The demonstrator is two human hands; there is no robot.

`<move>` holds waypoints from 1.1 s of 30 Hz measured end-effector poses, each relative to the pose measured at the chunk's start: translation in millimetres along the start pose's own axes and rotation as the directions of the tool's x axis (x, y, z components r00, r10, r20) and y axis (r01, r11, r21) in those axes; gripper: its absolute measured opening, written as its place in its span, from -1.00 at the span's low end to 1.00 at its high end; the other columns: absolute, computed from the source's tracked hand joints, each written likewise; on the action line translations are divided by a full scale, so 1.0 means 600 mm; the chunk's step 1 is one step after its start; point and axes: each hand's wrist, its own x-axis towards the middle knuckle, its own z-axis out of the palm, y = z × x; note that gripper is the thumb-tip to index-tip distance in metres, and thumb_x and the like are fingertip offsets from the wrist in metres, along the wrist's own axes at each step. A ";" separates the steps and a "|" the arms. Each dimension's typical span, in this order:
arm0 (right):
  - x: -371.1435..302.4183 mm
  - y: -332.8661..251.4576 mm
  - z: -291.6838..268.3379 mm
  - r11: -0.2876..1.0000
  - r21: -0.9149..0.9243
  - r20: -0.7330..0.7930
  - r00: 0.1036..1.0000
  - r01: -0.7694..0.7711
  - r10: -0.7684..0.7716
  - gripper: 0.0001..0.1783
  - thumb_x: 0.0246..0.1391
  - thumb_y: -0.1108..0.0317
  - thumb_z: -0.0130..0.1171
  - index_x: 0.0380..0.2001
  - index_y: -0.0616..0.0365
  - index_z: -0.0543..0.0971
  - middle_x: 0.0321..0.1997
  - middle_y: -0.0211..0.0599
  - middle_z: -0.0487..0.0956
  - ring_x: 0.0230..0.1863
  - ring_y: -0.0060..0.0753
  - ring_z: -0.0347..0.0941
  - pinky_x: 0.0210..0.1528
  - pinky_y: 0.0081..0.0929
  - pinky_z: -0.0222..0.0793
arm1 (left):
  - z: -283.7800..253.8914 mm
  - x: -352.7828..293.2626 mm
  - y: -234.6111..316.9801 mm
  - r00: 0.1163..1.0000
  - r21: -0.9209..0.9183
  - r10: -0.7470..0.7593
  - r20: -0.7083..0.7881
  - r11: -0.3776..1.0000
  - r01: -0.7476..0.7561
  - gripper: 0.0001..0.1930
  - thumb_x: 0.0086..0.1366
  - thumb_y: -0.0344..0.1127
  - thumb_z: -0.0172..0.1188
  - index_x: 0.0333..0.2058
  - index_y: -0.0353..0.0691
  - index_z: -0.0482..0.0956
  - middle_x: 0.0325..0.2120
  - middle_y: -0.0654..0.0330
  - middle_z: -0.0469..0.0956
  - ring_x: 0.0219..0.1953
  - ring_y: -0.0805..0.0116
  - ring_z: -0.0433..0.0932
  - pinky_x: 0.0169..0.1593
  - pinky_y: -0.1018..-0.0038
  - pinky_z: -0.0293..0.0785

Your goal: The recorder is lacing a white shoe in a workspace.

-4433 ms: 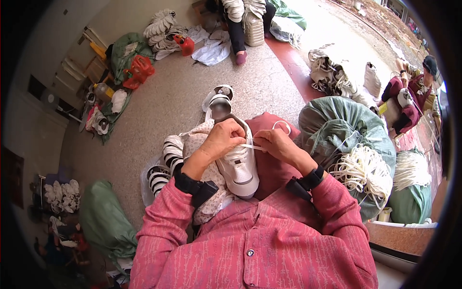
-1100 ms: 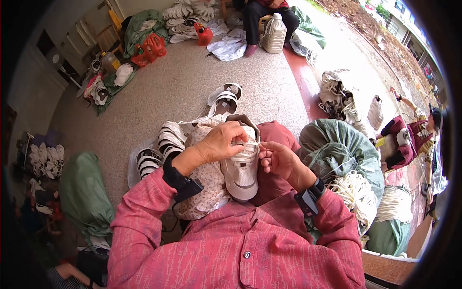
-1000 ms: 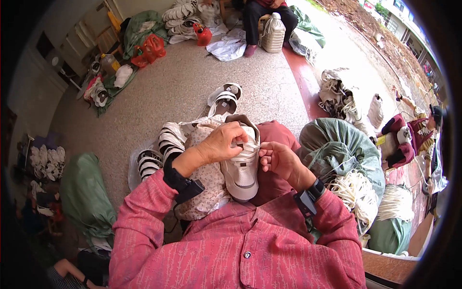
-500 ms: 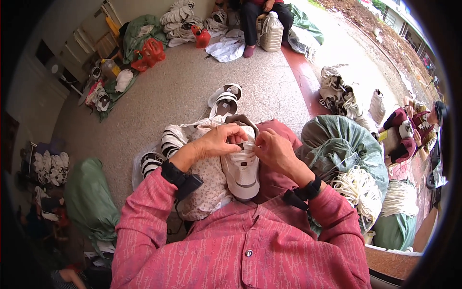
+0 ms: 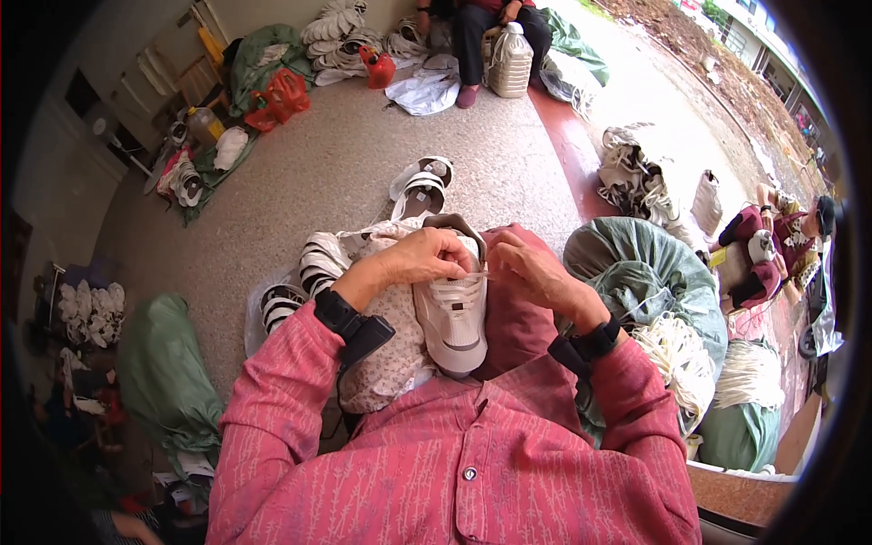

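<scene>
A white sneaker [image 5: 454, 331] rests on my lap with its toe toward me, its lower eyelets laced with flat white lace. My left hand [image 5: 420, 258] is closed in a pinch at the upper lacing, left of the tongue. On the other side, my right hand [image 5: 531, 271] pinches as well. A short stretch of white shoelace [image 5: 475, 274] runs between the fingertips of both hands. The fingers partly cover the shoe's upper eyelets. Beneath the shoe are a flower-patterned cloth [image 5: 377, 368] and dark red cloth [image 5: 518, 318].
More white shoes [image 5: 422, 186] stand on the floor beyond my lap, and others [image 5: 322, 263] to its left. A green sack [image 5: 649, 272] and bundles of white laces [image 5: 677, 363] sit at my right. Another green sack [image 5: 168, 363] is at left. Seated people [image 5: 498, 45] work farther off.
Both hands have shifted a little up the shoe toward its opening. The right hand turned inward, and a piece of lace now shows between the fingertips.
</scene>
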 end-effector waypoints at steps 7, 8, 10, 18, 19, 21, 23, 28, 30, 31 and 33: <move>0.010 0.019 0.005 0.965 0.205 -0.030 0.984 -0.164 0.174 -0.88 0.07 0.36 0.17 -0.34 0.14 0.51 -0.27 -0.25 0.45 -0.24 -0.13 0.44 -0.25 -0.33 0.35 | 0.014 0.003 -0.016 0.997 0.087 0.045 -0.060 0.995 -0.040 -0.84 0.13 -0.29 0.30 -0.38 -0.25 0.60 -0.45 0.33 0.44 -0.36 0.49 0.41 -0.26 0.54 0.35; 0.016 0.011 0.008 0.936 0.262 -0.112 0.956 -0.233 0.269 -0.88 0.06 0.33 0.19 -0.34 0.10 0.54 -0.28 -0.28 0.46 -0.23 -0.15 0.43 -0.22 -0.32 0.33 | 0.015 0.002 -0.017 0.996 0.110 0.062 -0.070 0.992 -0.054 -0.83 0.12 -0.29 0.31 -0.38 -0.26 0.59 -0.45 0.33 0.44 -0.36 0.49 0.41 -0.26 0.54 0.35; 0.026 0.013 0.011 0.992 0.014 -0.113 0.985 -0.129 0.130 -0.88 0.05 0.29 0.20 -0.35 0.06 0.56 -0.28 -0.30 0.46 -0.20 -0.20 0.42 -0.18 -0.32 0.31 | 0.019 0.003 -0.018 0.996 0.100 0.008 -0.087 0.995 0.000 -0.83 0.12 -0.30 0.31 -0.38 -0.26 0.58 -0.46 0.33 0.44 -0.36 0.52 0.41 -0.27 0.55 0.35; 0.056 0.016 0.033 0.887 -0.462 0.040 0.999 -0.002 0.023 -0.85 0.05 0.28 0.13 -0.42 0.13 0.51 -0.28 -0.26 0.44 -0.12 -0.21 0.36 -0.09 -0.29 0.23 | 0.035 -0.004 -0.019 0.980 0.080 0.040 -0.197 0.997 -0.024 -0.83 0.10 -0.33 0.32 -0.42 -0.28 0.55 -0.52 0.36 0.43 -0.41 0.54 0.39 -0.31 0.55 0.34; 0.058 0.023 0.038 0.888 -0.460 0.043 0.999 -0.002 0.025 -0.85 0.05 0.28 0.13 -0.42 0.13 0.51 -0.28 -0.26 0.44 -0.12 -0.21 0.36 -0.09 -0.29 0.23 | 0.038 -0.002 -0.024 0.978 0.029 0.008 -0.206 1.000 -0.002 -0.84 0.10 -0.34 0.33 -0.42 -0.28 0.55 -0.52 0.35 0.43 -0.41 0.55 0.38 -0.32 0.56 0.33; 0.062 0.038 0.047 0.940 -0.335 -0.064 0.997 -0.061 0.042 -0.86 0.07 0.32 0.09 -0.43 0.17 0.47 -0.30 -0.19 0.45 -0.15 -0.10 0.37 -0.10 -0.25 0.26 | 0.043 0.002 -0.021 0.976 -0.026 -0.026 -0.215 0.999 0.021 -0.84 0.09 -0.36 0.33 -0.42 -0.28 0.55 -0.52 0.35 0.43 -0.42 0.55 0.38 -0.33 0.57 0.32; 0.072 0.052 0.056 0.971 -0.213 -0.109 0.990 -0.113 0.091 -0.88 0.06 0.35 0.10 -0.41 0.18 0.48 -0.32 -0.16 0.48 -0.19 -0.12 0.41 -0.13 -0.27 0.31 | 0.047 0.003 -0.016 0.964 0.034 -0.037 -0.263 0.998 0.048 -0.85 0.09 -0.38 0.33 -0.43 -0.29 0.54 -0.52 0.33 0.43 -0.42 0.56 0.37 -0.34 0.58 0.32; 0.076 0.056 0.070 0.893 0.270 -0.091 0.914 -0.359 0.395 -0.84 0.14 0.34 0.09 -0.35 0.24 0.49 -0.35 -0.15 0.51 -0.36 -0.25 0.46 -0.30 -0.37 0.37 | 0.059 -0.020 -0.011 0.880 0.129 0.102 -0.464 0.991 -0.047 -0.84 0.10 -0.37 0.33 -0.44 -0.30 0.54 -0.52 0.31 0.44 -0.41 0.56 0.39 -0.32 0.58 0.34; 0.058 0.046 0.068 0.870 0.360 -0.140 0.902 -0.338 0.409 -0.82 0.20 0.32 0.10 -0.33 0.24 0.48 -0.34 -0.21 0.50 -0.42 -0.41 0.42 -0.39 -0.44 0.34 | 0.070 -0.048 -0.004 0.747 0.160 0.168 -0.643 0.984 -0.083 -0.83 0.13 -0.35 0.32 -0.45 -0.30 0.53 -0.50 0.31 0.47 -0.45 0.54 0.41 -0.33 0.58 0.36; 0.049 0.041 0.066 0.871 0.358 -0.125 0.908 -0.335 0.401 -0.82 0.20 0.32 0.10 -0.33 0.24 0.48 -0.34 -0.21 0.50 -0.42 -0.41 0.42 -0.39 -0.44 0.34 | 0.079 -0.070 -0.004 0.735 -0.085 -0.021 -0.677 0.995 -0.049 -0.82 0.21 -0.29 0.28 -0.46 -0.27 0.53 -0.49 0.30 0.49 -0.51 0.53 0.42 -0.37 0.59 0.37; 0.044 0.018 0.061 0.840 0.501 -0.232 0.904 -0.206 0.359 -0.85 0.21 0.34 0.10 -0.32 0.22 0.49 -0.36 -0.29 0.47 -0.40 -0.50 0.39 -0.39 -0.49 0.32 | 0.084 -0.124 -0.030 0.806 -0.648 -0.403 -0.432 0.761 0.033 -0.78 0.28 -0.18 0.21 -0.27 -0.22 0.55 -0.49 0.29 0.49 -0.56 0.50 0.42 -0.41 0.58 0.39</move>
